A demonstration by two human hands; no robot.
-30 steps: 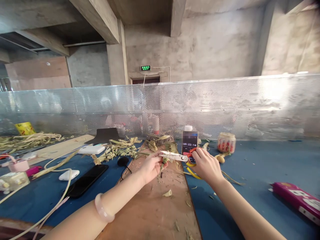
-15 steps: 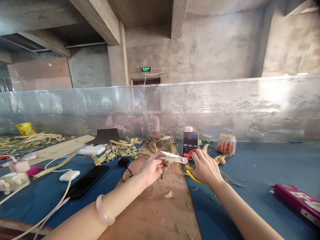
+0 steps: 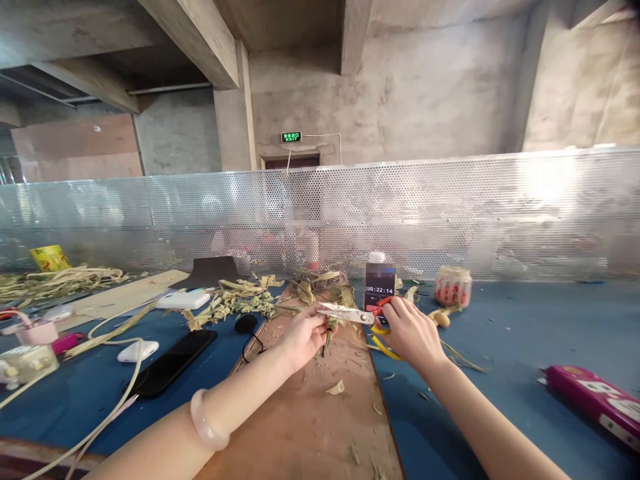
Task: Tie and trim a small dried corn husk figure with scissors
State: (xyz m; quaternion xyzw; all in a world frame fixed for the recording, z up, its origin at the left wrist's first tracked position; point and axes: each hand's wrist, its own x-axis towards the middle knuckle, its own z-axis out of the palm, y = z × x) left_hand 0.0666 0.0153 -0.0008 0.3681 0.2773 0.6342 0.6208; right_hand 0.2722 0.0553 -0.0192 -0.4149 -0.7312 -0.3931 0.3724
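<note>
My right hand (image 3: pixel 413 330) is wrapped round the red and yellow handles of a pair of scissors (image 3: pixel 356 315), its blades pointing left. The blades lie nearly closed, with their tips at the fingers of my left hand (image 3: pixel 303 339). Pinched in that left hand is a small sprig of dried plant (image 3: pixel 329 335), its dark stem end hanging down; the fingers hide part of it. Both hands are over a brown board (image 3: pixel 320 413) strewn with leaf scraps. Beyond them lies a heap of dried leaves and stems (image 3: pixel 325 287).
Behind the scissors a phone (image 3: pixel 380 279) showing a timer leans on a white-capped bottle (image 3: pixel 377 257). A jar (image 3: pixel 453 288) and a magenta pack (image 3: pixel 595 400) stand right. Left are a black phone (image 3: pixel 175 363), cables, a white power bank (image 3: pixel 184 299) and dried stalks (image 3: pixel 235 303). A perforated metal screen (image 3: pixel 425 213) runs behind.
The scissor blades have come together, with my right hand closing on the handles. My left hand keeps its hold on the sprig in nearly the same place.
</note>
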